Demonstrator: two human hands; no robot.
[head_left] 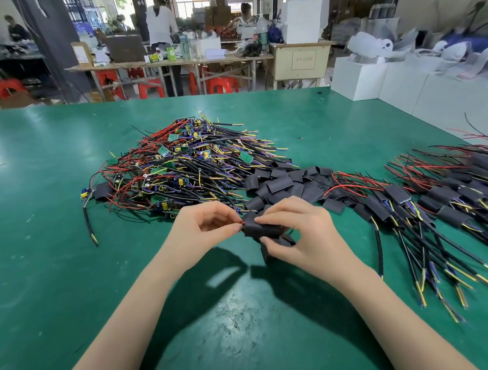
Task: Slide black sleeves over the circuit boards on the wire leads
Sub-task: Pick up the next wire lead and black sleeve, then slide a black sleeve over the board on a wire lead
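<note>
Hands met just above a green worktable (70,252), working one black sleeve (261,230) between them. The right hand (300,235) pinched the sleeve between thumb and curled fingers, holding it level with its open mouth facing left. The left hand (208,230) pinched thin red wire leads (240,223) at their tips and held them right at that mouth; the circuit board on those leads was hidden, so how far it sat inside could not be told.

The sleeve looked light, soft and easily flattened, so a loose grip along its edges would likely keep the mouth open. The leads seemed thin and floppy, best held close to the end being fed.

Just beyond the hands lay a heap of loose sleeves (283,185). Behind it to the left sat a tangled pile of bare boards and wires (178,163). Off to the right, well apart, finished sleeved leads (438,198) lay fanned out.
</note>
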